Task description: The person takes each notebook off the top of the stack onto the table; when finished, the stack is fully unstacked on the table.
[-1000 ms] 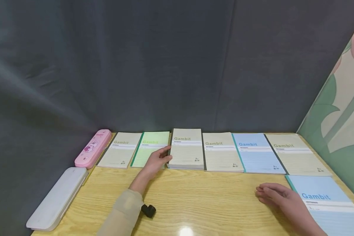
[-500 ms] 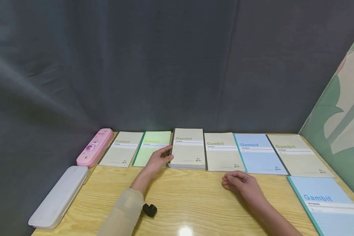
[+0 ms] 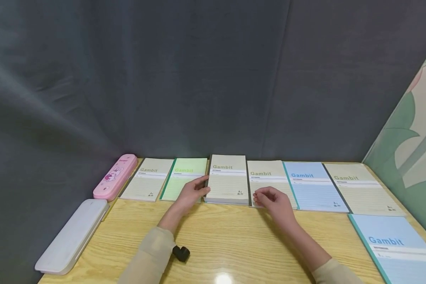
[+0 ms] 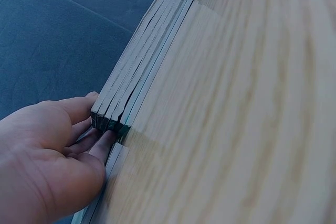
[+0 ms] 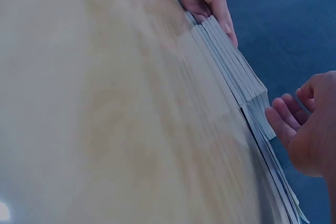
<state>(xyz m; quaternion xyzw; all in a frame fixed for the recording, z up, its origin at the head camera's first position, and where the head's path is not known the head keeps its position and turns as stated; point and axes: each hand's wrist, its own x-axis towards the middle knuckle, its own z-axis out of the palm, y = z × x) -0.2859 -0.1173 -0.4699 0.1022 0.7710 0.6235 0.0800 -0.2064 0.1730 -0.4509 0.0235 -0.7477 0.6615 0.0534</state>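
Observation:
A thick stack of cream Gambit notebooks stands in the row at the back of the table, between a green notebook and a cream one. My left hand touches the stack's dark spine side with fingertips and thumb. The left wrist view shows these fingers against the spines of the stacked notebooks. My right hand hovers over the cream notebook right of the stack, fingers loosely bent and holding nothing. In the right wrist view, its fingertips point toward the stack's near right corner.
At the left lie a pink pencil case and a white case. A cream notebook lies left of the green one. Rightward are a blue notebook, another cream one and a nearer blue one. A dark curtain hangs behind.
My right hand has moved left and away from me, from beside the near blue notebook to just right of the stack. My left hand has stayed at the stack's left side.

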